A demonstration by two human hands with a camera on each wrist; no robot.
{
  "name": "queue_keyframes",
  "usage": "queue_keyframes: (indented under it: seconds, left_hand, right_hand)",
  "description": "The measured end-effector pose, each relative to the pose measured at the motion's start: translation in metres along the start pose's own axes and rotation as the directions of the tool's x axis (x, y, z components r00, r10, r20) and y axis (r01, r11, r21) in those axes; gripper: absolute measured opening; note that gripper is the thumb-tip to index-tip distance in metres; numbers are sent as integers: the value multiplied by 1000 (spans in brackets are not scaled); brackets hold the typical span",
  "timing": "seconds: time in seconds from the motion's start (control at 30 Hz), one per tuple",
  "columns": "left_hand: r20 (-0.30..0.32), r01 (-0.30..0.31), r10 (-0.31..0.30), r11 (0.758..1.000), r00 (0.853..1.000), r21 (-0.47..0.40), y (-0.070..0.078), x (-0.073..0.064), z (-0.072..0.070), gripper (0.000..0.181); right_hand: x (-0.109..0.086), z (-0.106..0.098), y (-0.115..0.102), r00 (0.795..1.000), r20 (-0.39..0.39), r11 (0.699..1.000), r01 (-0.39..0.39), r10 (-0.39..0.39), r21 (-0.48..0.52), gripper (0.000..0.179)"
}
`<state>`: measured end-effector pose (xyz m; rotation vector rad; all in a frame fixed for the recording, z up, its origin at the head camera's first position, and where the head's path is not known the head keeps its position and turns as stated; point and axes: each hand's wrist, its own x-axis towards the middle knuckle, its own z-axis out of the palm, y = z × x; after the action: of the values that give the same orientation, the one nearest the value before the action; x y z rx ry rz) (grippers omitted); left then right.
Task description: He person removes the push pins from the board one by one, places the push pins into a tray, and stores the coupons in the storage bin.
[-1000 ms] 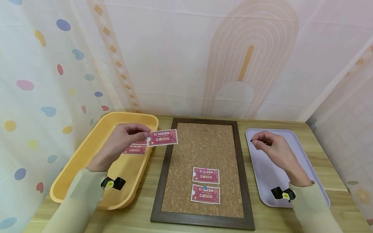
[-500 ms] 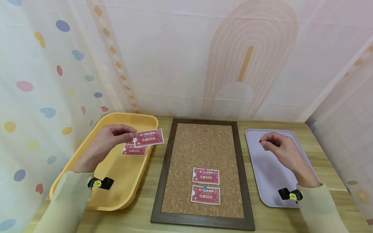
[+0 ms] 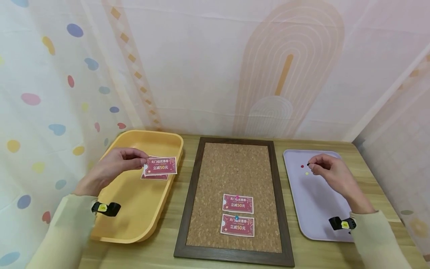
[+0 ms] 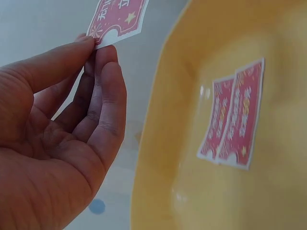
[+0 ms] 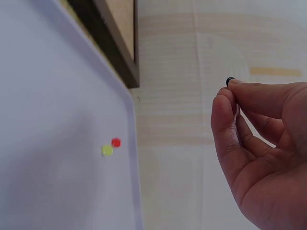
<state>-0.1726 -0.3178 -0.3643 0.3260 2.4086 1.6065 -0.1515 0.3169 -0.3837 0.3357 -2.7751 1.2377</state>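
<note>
My left hand (image 3: pixel 117 166) pinches one end of a red-and-white paper coupon (image 3: pixel 160 165) between thumb and fingers, over the right side of the yellow tray (image 3: pixel 151 228). Two overlapping coupons (image 4: pixel 240 115) lie in that tray, mostly covered by the held one in the head view. Above the lilac tray (image 3: pixel 322 231), my right hand (image 3: pixel 330 173) holds a small dark thumbtack (image 5: pixel 230 81) at its fingertips. Between the trays is a framed cork board (image 3: pixel 235 168). An upper coupon (image 3: pixel 237 204) with a pink tack and a lower coupon (image 3: pixel 237 226) with a blue tack are pinned there.
A red tack (image 3: pixel 302 166) and a yellow tack (image 3: pixel 307 173) lie in the lilac tray, left of my right hand. Everything stands on a wood-grain table (image 3: pixel 158 257), with a patterned curtain (image 3: pixel 208 67) hanging behind and at the sides.
My left hand has drawn left with the coupon, from near the board's edge to over the yellow tray. My right hand has shifted right with its tack, revealing the red and yellow tacks.
</note>
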Motion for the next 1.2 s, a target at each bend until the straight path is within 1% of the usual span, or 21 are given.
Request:
queue_keyframes:
  seconds: [0.07, 0.13, 0.33, 0.47, 0.67, 0.83, 1.07, 1.2]
  left_hand:
    - [15, 7, -7, 1000, 1000, -5, -4, 0, -5, 21]
    - [27, 27, -27, 1000, 999, -4, -8, -1, -9, 22]
    - [60, 90, -92, 995, 994, 41, -15, -1, -20, 28]
    - [87, 122, -127, 991, 988, 61, -18, 0, -24, 28]
    - [119, 157, -163, 986, 979, 63, -22, 1, -27, 28]
    - [141, 201, -206, 978, 968, 49, -29, 4, -30, 31]
    - [183, 237, -240, 971, 953, 38, -47, 7, -35, 33]
    - [198, 246, -251, 968, 947, 49, -57, 10, -37, 34]
  right_hand:
    - [0, -2, 3, 1000, 11, 1000, -7, 7, -10, 10]
    - [0, -4, 5, 1000, 21, 1000, -12, 13, -17, 10]
    - [2, -11, 12, 999, 39, 999, -11, 13, -40, 9]
    - [3, -14, 17, 997, 64, 998, -31, 35, -61, 10]
    - [4, -16, 21, 991, 104, 994, -78, 86, -82, 12]
    - [5, -16, 26, 989, 118, 994, -84, 92, -69, 13]
    - [6, -16, 33, 985, 143, 994, -93, 101, -62, 12]
    - [7, -16, 40, 977, 189, 995, -94, 100, -40, 11]
